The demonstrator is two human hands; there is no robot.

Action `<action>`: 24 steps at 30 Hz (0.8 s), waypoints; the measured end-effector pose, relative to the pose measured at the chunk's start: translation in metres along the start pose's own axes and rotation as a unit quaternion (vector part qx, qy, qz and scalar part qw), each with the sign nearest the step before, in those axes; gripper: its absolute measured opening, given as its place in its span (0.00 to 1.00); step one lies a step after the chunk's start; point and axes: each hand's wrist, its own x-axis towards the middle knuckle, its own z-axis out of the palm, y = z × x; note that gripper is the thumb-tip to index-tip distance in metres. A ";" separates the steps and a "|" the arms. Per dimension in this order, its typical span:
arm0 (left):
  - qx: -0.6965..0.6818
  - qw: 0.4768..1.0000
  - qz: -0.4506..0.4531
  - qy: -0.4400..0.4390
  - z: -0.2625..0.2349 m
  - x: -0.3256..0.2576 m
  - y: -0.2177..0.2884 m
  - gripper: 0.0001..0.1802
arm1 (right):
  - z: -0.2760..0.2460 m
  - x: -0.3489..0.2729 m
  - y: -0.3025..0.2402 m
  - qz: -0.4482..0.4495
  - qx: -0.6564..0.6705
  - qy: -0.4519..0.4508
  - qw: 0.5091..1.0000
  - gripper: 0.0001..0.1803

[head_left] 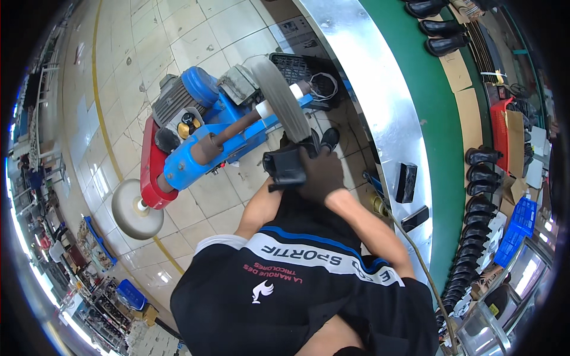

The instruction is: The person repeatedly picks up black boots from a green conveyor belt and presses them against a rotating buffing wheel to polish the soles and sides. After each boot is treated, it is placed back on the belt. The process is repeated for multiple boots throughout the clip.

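Observation:
A black boot (286, 167), its leather shaft opening toward me, is held at the underside of a grey ribbed buffing wheel (280, 98). Its far end touches or nearly touches the wheel rim. My right hand (323, 174), in a dark glove, is wrapped round the boot's right side. My left forearm reaches up behind the boot; the left hand is hidden there and its fingers do not show. The wheel sits on the shaft of a blue and red polishing machine (185, 161), with a second, pale wheel (137, 209) at its near left end.
On my right runs a metal-edged bench (399, 107) with a green belt. A black block (406, 183) and a phone (415, 219) lie on its edge. Several black shoes (480, 219) line the far side. A black crate (301, 72) stands behind the wheel.

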 end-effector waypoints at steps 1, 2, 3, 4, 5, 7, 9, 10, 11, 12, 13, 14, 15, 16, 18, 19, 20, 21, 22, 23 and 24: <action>0.118 0.993 0.010 -0.006 0.014 -0.027 0.008 0.30 | 0.012 0.013 0.003 -0.001 -0.027 -0.001 1.000 0.39; 0.250 0.968 0.021 -0.009 0.023 -0.054 0.017 0.30 | 0.020 0.021 0.005 -0.001 -0.034 -0.002 0.999 0.38; 0.390 0.920 0.035 -0.007 0.028 -0.087 0.026 0.29 | 0.024 0.026 0.007 -0.004 -0.040 -0.005 0.999 0.38; 0.519 0.853 0.049 -0.004 0.030 -0.112 0.032 0.29 | 0.025 0.027 0.009 -0.012 -0.049 -0.011 0.999 0.37; 0.614 0.787 0.057 -0.005 0.033 -0.123 0.034 0.29 | 0.021 0.019 0.015 -0.026 -0.035 0.002 0.999 0.37; 0.645 0.754 0.121 0.011 0.030 -0.109 0.022 0.29 | -0.003 -0.010 0.012 -0.052 -0.007 -0.016 0.998 0.39; 0.597 0.771 0.223 0.018 0.020 -0.048 0.001 0.29 | -0.026 -0.044 0.016 -0.059 0.032 0.012 0.998 0.40; 0.562 0.786 0.257 0.027 0.017 -0.016 -0.005 0.28 | -0.034 -0.061 0.019 -0.058 0.060 0.044 0.996 0.40; 0.522 0.807 0.276 0.029 0.016 0.002 -0.009 0.28 | -0.039 -0.074 0.025 -0.045 0.090 0.078 0.992 0.41; 0.488 0.821 0.293 0.037 0.016 0.013 -0.011 0.28 | -0.037 -0.079 0.032 -0.004 0.188 0.082 0.979 0.40; 0.447 0.838 0.310 0.044 0.017 0.021 -0.011 0.28 | -0.036 -0.081 0.038 0.036 0.281 0.085 0.955 0.38; 0.515 0.785 0.339 0.060 0.021 0.027 -0.009 0.28 | -0.033 -0.083 0.045 0.081 0.371 0.089 0.921 0.37; 0.612 0.696 0.364 0.088 0.023 0.033 -0.005 0.28 | -0.013 -0.077 0.059 0.135 0.551 0.025 0.823 0.31; 0.700 0.594 0.381 0.111 0.024 0.041 -0.003 0.29 | 0.001 -0.067 0.066 0.162 0.591 0.023 0.790 0.30; 0.534 0.755 0.352 0.141 -0.022 0.080 -0.017 0.26 | 0.020 -0.037 0.077 0.198 0.655 0.005 0.729 0.26; 0.440 0.828 0.322 0.133 -0.051 0.100 -0.018 0.21 | 0.055 -0.021 0.094 0.147 0.617 0.000 0.773 0.26; 0.397 0.858 0.303 0.123 -0.065 0.107 -0.016 0.19 | 0.070 -0.004 0.103 0.155 0.643 -0.032 0.750 0.27; 0.353 0.884 0.283 0.113 -0.075 0.111 -0.011 0.17 | 0.082 0.011 0.111 0.165 0.665 -0.062 0.726 0.27; 0.367 0.880 0.283 0.108 -0.081 0.110 -0.005 0.16 | 0.079 0.032 0.111 0.225 0.735 -0.120 0.628 0.28; 0.357 0.881 0.285 0.127 -0.085 0.107 0.002 0.15 | 0.076 0.046 0.111 0.282 0.789 -0.175 0.516 0.28; 0.345 0.880 0.288 0.150 -0.090 0.098 0.008 0.15 | 0.071 0.054 0.111 0.272 0.802 -0.228 0.481 0.29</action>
